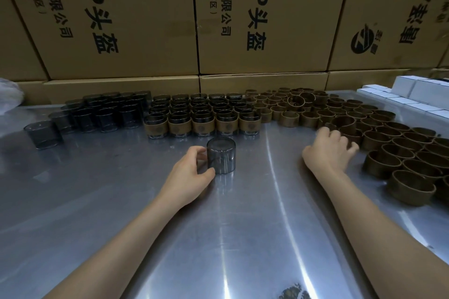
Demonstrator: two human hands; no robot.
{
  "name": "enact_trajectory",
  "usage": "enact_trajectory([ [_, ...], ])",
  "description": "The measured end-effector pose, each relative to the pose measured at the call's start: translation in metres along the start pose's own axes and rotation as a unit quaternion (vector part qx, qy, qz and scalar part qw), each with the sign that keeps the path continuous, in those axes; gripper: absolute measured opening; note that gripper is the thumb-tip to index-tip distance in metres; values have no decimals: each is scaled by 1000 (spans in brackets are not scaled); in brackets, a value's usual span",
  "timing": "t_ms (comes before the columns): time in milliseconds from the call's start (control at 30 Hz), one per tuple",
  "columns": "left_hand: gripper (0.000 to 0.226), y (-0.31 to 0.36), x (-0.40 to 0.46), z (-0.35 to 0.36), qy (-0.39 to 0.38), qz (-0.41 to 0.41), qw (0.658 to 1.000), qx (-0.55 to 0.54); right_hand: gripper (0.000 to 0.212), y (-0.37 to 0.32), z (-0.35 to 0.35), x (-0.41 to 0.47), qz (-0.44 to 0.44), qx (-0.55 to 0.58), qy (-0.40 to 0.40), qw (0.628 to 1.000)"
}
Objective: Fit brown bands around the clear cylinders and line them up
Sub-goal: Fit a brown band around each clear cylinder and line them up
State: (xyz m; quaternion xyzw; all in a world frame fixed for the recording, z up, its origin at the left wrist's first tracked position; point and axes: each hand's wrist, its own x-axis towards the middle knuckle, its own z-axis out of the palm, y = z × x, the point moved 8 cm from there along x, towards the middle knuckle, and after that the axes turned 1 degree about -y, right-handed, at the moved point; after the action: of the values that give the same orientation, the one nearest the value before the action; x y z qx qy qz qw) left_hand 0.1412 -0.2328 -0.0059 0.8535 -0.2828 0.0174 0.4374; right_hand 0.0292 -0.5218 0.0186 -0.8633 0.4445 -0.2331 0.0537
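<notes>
Bare clear cylinder [221,159] upright mid-table on steel table [243,238], gripped by left hand [192,175], thumb and fingers curled round its side. Right hand [331,150] at edge of loose brown bands [398,153], fingers blurred, grip unclear. Behind: banded cylinders [202,116] in rows, unbanded cylinders [102,111] left, cardboard boxes [145,19] at back.

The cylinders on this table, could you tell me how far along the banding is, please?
Done: a block of banded cylinders stands in rows mid-table. In hand: the left hand grips one bare cylinder, while the right hand reaches at the loose bands; whether it has one is unclear. Left: a cluster of unbanded cylinders at the left and many bands at the right.
</notes>
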Motion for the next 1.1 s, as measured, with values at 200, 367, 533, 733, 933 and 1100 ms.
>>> enact_trajectory([
  [200, 45, 1, 0, 0, -4, 0, 1000, -2, 41, -64, 5, -25, -226, 139, -17, 964],
  [367, 46, 2, -1, 0, -8, -4, 1000, -3, 43, -101, 10, -55, -345, 242, -61, 905],
  [533, 47, 3, -1, 0, -6, -2, 1000, -6, 57, -108, 10, -57, -329, 269, -45, 904],
  [733, 48, 2, -1, 2, -14, -7, 1000, -27, 64, -106, 36, -56, -283, 240, -151, 916],
  [933, 50, 2, -1, 1, -14, -3, 999, -47, 63, -96, -12, -53, -252, 392, 13, 885],
  [1100, 52, 2, 1, 1, -15, -4, 994, -107, 57, -119, -42, -88, -355, 425, 50, 831],
])
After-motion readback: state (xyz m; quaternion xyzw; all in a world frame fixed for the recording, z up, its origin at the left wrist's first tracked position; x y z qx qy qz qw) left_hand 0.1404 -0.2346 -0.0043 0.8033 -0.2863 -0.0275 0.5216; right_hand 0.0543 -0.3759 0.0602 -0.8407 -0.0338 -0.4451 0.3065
